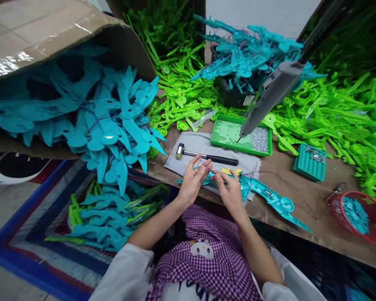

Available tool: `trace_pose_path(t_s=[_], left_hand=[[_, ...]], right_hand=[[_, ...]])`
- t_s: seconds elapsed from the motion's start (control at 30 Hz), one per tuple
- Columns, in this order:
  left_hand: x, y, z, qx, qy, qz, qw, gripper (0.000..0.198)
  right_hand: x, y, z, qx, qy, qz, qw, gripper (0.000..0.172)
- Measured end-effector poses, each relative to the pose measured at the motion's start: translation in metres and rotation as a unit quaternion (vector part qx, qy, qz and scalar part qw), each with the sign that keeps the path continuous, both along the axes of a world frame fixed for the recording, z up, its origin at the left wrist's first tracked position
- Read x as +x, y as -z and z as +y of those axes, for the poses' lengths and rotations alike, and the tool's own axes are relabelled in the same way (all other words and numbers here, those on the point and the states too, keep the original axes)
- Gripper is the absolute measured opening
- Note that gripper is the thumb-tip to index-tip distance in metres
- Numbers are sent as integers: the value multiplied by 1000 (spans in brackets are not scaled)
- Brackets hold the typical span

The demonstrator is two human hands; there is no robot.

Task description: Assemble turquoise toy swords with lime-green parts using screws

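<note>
Near the table's front edge, my left hand (192, 179) and my right hand (230, 187) are close together, fingers pinched on thin dark wires (203, 164). A long teal plastic part (271, 195) lies behind and to the right of my hands, with wires running from it. A small yellow piece (232, 171) sits beside my right fingers. Just behind the hands, a hammer (219, 159) with a black handle rests on a grey cloth (194, 140).
A grey hanging screwdriver (269, 94) points down over a green tray (216, 142) of small screws. Teal parts (106, 125) spill from a cardboard box (65, 25) at left. Green parts (181, 100) cover the back. A teal basket (310, 169) and a red basket (338, 209) stand at right.
</note>
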State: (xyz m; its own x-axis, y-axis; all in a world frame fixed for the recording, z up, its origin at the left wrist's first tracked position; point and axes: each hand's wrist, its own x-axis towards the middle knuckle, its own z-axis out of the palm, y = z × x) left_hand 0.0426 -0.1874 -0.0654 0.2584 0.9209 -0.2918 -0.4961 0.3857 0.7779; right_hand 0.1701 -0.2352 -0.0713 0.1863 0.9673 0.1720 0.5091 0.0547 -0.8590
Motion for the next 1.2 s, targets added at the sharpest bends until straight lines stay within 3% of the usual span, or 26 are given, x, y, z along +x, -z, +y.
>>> trace_pose_path(t_s=[0.13,0.23,0.37,0.57,0.83,1.07,1.2], left_hand=[[1,4,-4,57,-9,30,998,57],[1,5,-7,95,-5,65,993,56],[0,5,-8,108,3,78,991,62],[0,6,-2,38,18,-8,999,59],[15,4,-4,89,-59,15,994,58],[11,4,-2,78,-34,36,996,66],[7,8,-2,54,-6,45,997,67]], right_hand=[[5,-1,6,-55,-6,160,986,29],[9,-4,9,-26,2,160,987,19],[10,-6,9,2,34,159,987,20],[7,-3,6,-48,53,186,980,27],[10,0,12,-106,9,246,963,28],[12,4,16,-92,51,294,950,30],[12,4,13,-113,7,314,943,30]])
